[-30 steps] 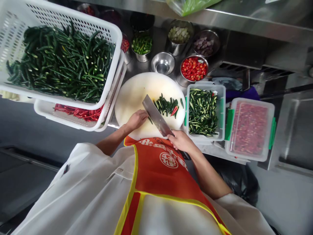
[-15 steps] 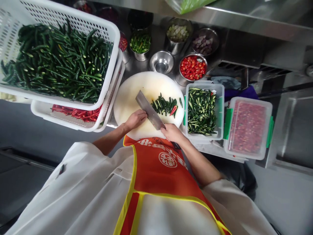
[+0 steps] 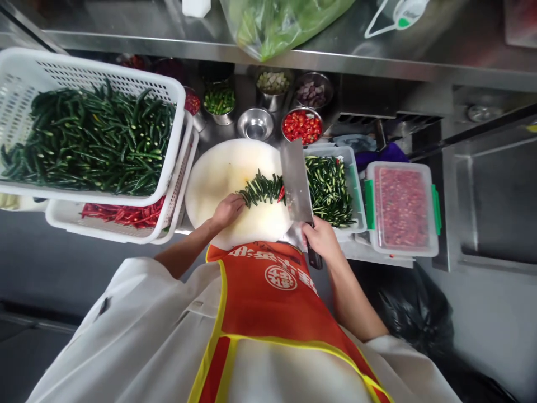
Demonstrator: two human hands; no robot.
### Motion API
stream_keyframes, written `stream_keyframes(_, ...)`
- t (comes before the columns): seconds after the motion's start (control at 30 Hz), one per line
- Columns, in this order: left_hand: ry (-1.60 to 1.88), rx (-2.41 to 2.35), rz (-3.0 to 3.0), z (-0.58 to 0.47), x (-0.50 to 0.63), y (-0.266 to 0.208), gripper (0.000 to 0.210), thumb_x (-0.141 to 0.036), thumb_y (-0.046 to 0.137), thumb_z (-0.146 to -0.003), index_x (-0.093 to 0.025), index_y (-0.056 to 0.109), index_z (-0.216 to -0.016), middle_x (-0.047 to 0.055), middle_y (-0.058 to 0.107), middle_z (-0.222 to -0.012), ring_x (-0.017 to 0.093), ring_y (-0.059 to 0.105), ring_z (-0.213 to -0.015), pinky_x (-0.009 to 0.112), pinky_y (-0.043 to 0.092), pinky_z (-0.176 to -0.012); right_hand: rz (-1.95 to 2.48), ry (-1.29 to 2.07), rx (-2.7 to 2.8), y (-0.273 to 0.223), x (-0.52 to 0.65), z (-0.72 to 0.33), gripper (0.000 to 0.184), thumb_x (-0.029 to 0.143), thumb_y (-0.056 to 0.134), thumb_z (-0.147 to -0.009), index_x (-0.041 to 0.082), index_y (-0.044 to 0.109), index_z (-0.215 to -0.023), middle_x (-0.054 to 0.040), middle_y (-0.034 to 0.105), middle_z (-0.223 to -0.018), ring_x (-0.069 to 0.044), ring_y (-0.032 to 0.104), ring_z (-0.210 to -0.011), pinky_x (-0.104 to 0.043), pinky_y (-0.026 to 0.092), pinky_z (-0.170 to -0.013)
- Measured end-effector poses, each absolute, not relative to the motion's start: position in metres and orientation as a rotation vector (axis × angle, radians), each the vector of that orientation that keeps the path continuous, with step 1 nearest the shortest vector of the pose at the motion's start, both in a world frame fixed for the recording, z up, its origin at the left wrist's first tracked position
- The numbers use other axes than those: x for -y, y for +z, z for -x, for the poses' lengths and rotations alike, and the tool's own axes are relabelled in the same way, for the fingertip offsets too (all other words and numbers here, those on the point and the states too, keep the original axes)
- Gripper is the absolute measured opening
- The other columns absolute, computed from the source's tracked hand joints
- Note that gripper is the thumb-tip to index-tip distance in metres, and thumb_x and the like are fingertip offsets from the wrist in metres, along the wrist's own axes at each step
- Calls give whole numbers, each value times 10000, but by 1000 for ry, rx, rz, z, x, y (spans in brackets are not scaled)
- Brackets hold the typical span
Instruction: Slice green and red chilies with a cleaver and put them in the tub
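Observation:
My right hand (image 3: 323,239) is wrapped around the dark handle of a cleaver (image 3: 297,182). Its broad blade points away from me, over the right edge of the round white cutting board (image 3: 210,173). A row of green chillies (image 3: 264,188) lies across the board, with a red chilli (image 3: 281,194) at its right end beside the blade. At the row's left end is my left hand (image 3: 229,210), its fingers drawn together and their tips on the chillies. Right of the cleaver, a clear plastic box (image 3: 359,215) holds cut green chillies (image 3: 331,193).
A white basket (image 3: 178,106) of green chillies stands at left, above another basket (image 3: 62,218) with red chillies. Behind the board are a metal bowl (image 3: 255,126) and several filled containers. A lidded box (image 3: 403,207) is at right; a steel shelf (image 3: 146,45) overhangs the back.
The cleaver has swung from across the board's middle to the board's right side, with my right hand. My left hand has moved to the left end of the chilli row. The view has shifted.

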State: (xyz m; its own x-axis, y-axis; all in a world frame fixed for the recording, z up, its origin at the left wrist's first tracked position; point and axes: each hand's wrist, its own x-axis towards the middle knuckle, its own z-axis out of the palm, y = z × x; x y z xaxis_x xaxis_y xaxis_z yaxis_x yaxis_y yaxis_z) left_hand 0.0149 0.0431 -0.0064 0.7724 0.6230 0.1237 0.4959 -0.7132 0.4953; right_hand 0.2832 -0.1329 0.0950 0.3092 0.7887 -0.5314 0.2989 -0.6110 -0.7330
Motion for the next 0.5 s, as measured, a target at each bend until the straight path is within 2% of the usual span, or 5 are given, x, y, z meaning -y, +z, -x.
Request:
stream_keyframes(0.23,517,-942,-2421,-38,-56,-2,171,-175,502,-900,-173,662,-841,87,646,-906,195,603,-866,333,525,-799,2287,1180,1018,89,153,-293,179,314,445,-852,215,536,-735,0,603,-520,-177,618,-512,-244,435,-550)
stream_keyframes(0.4,482,-1258,-2177,-42,-61,5,118,-175,551,-865,-151,650,-924,80,624,-971,135,600,-704,271,522,-674,2446,934,1422,88,149,-280,222,277,425,-882,169,617,-915,-134,728,-856,-234,678,-813,-265,421,-687)
stream_keyframes(0.5,436,-1300,-2093,-46,-61,5,169,-172,575,-839,-145,646,-990,93,615,-1028,133,614,-685,280,537,-666,2393,952,1570,91,148,-272,239,271,412,-894,171,624,-942,-144,731,-921,-235,674,-846,-270,412,-725)
